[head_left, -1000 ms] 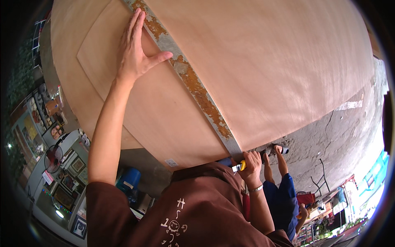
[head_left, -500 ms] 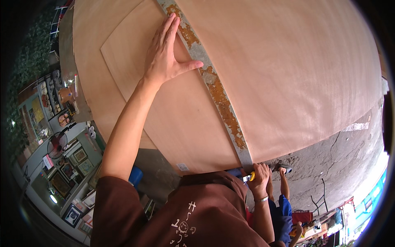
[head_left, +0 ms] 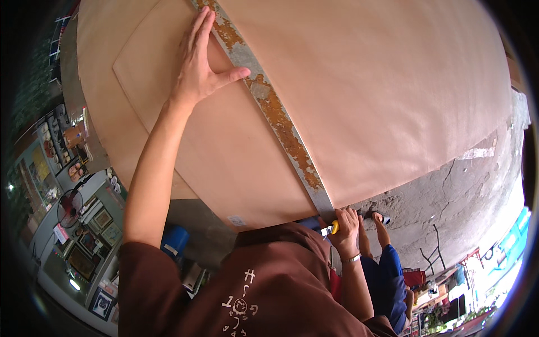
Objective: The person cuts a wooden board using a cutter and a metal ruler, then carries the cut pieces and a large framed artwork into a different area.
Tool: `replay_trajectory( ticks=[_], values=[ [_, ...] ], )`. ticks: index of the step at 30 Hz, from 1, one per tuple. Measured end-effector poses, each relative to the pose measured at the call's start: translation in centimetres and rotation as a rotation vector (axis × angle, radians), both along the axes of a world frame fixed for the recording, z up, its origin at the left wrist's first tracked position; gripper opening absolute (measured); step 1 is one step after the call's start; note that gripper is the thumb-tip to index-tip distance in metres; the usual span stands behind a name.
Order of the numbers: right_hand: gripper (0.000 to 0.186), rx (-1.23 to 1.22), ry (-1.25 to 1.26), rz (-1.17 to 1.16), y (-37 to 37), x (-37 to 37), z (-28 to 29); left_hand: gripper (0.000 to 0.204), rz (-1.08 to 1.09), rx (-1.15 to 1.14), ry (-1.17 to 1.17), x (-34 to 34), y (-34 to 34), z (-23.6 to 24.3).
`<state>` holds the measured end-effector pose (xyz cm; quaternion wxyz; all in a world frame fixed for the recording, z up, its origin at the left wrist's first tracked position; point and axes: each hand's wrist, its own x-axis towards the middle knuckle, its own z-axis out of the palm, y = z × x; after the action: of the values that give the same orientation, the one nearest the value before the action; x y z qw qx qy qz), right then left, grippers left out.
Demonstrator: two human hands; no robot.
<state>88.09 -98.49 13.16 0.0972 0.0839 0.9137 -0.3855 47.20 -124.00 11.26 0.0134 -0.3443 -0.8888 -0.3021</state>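
A long metal straightedge [head_left: 292,137] with patchy rust-brown and grey coating lies slantwise across a large, thin plywood sheet [head_left: 398,106]. Fingers stretched and thumb spread, my left hand [head_left: 196,73] rests along it, fingertips and thumb touching its left side. My right hand [head_left: 347,233] is closed at the straightedge's near end, by the sheet's front edge. In that hand is a yellow-bodied utility knife [head_left: 335,227]; its blade tip cannot be made out. Another sheet edge curves across the wood left of my left arm.
Behind my right arm stands a person in blue shorts [head_left: 393,281] and a sandal on cracked concrete floor [head_left: 443,191]. A blue container [head_left: 175,240] sits below the sheet at left. Farther left are a fan [head_left: 71,208] and a case of framed pictures [head_left: 92,241].
The view has shifted, so the sheet, straightedge and both hands appear slightly farther left and higher. Both hands keep their places on the straightedge.
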Motion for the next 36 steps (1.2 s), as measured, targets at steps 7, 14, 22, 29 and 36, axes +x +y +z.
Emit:
replay_trajectory(
  ticks=[7,14,22,29,36],
  values=[
    [0.037,0.011,0.002,-0.005,0.3,0.2,-0.3,0.111,-0.028,0.021,0.020,-0.3,0.5,-0.1],
    [0.048,-0.053,-0.245,-0.267,1.2,1.3,2.8,0.099,0.039,-0.145,0.083,-0.1,-0.1,1.1],
    [0.046,-0.142,-0.098,-0.150,2.4,-12.5,8.6,0.117,0.168,-0.430,-0.102,6.8,2.1,3.8],
    [0.024,-0.078,0.181,0.239,-6.1,-40.9,4.3,0.144,0.280,-0.617,-0.330,7.0,5.1,5.9],
    [0.027,0.152,0.030,0.142,-12.1,-54.9,1.5,0.145,0.313,-0.552,-0.377,7.0,4.3,5.9]
  ],
)
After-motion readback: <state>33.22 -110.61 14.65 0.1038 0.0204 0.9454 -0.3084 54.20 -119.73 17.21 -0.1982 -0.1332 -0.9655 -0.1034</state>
